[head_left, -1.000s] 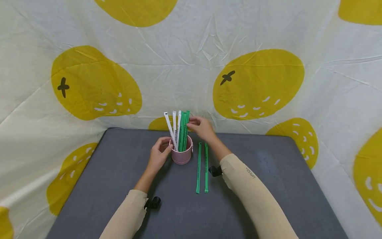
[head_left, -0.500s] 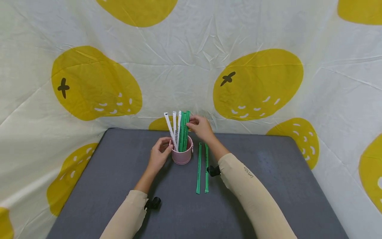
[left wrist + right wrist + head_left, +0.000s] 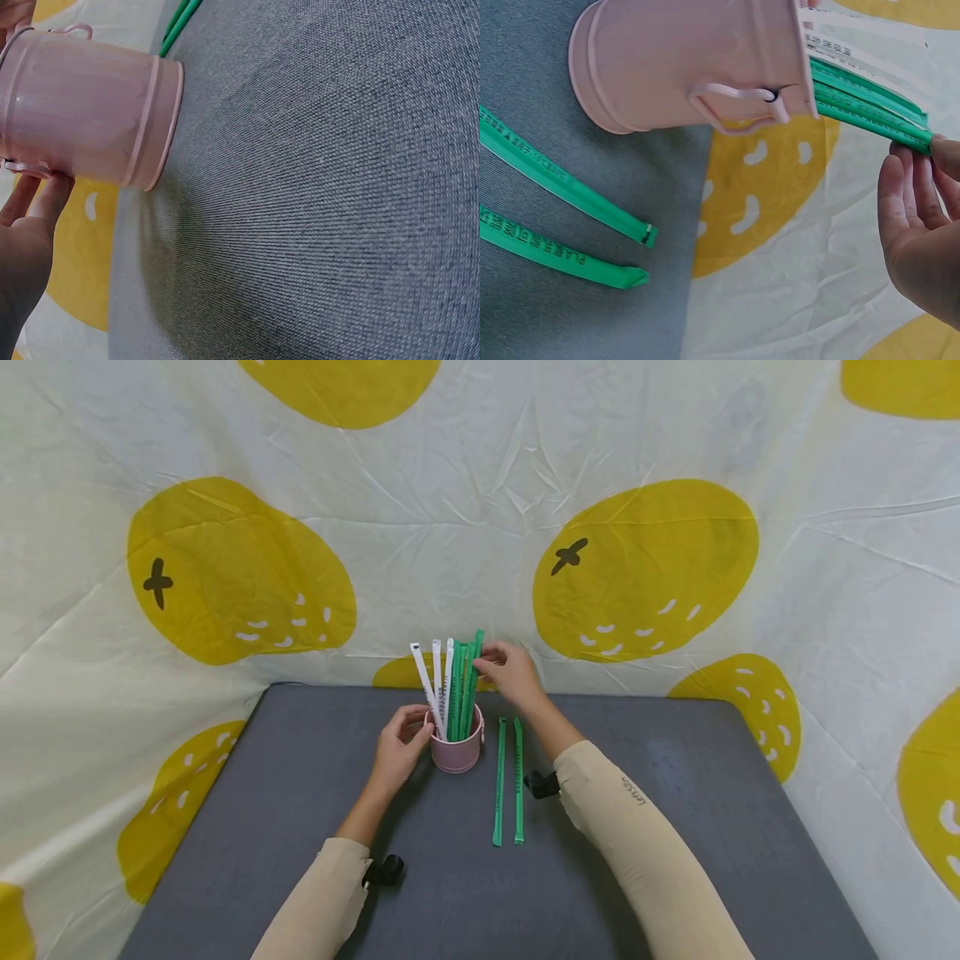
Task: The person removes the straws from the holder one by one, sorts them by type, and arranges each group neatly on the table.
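A small pink bucket (image 3: pixel 455 756) stands upright on the table, holding several slim wrapped straws. The white wrapped straws (image 3: pixel 427 680) lean on the left, and the green wrapped straws (image 3: pixel 456 693) stand on the right. My left hand (image 3: pixel 398 750) holds the bucket by its left side, thumb and fingertips at the rim near a handle lug (image 3: pixel 28 168). At the upper end of the rightmost green straw (image 3: pixel 477 652), my right hand (image 3: pixel 512 675) pinches it between thumb and fingers. The straw's lower end is inside the bucket, hidden by its wall.
Two green wrapped straws (image 3: pixel 499 785) lie side by side on the dark grey table (image 3: pixel 637 827), right of the bucket. Behind the table hangs a white cloth (image 3: pixel 450 577) with yellow fruit prints. Black wrist cameras (image 3: pixel 386 869) are on both sleeves.
My right hand has drawn the rightmost green straw slightly upward, so its tip rises above the other straws. The left hand stays at the bucket.
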A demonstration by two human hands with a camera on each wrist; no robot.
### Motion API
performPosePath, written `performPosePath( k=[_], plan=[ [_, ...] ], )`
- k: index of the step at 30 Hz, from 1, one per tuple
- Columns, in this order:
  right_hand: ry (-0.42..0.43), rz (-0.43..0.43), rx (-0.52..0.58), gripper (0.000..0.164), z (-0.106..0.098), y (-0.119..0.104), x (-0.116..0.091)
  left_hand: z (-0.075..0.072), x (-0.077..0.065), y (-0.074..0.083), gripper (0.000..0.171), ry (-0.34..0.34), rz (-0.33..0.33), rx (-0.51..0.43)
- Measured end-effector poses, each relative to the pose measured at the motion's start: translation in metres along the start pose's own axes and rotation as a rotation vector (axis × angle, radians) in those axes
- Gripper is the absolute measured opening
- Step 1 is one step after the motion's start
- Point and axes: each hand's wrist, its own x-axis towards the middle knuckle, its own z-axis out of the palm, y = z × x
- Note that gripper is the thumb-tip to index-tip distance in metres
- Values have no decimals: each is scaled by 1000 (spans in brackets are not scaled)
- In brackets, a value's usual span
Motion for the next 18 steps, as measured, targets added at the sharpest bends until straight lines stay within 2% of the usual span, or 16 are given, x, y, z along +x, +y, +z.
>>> performPosePath(
  k=[3, 18],
  plan=[
    [6, -7, -9, 27, -4, -4, 1, -1, 0, 0, 38, -1, 2, 2],
    [24, -54, 96, 30, -27, -28, 0, -1, 0, -2, 37, 12, 12, 15]
  ],
)
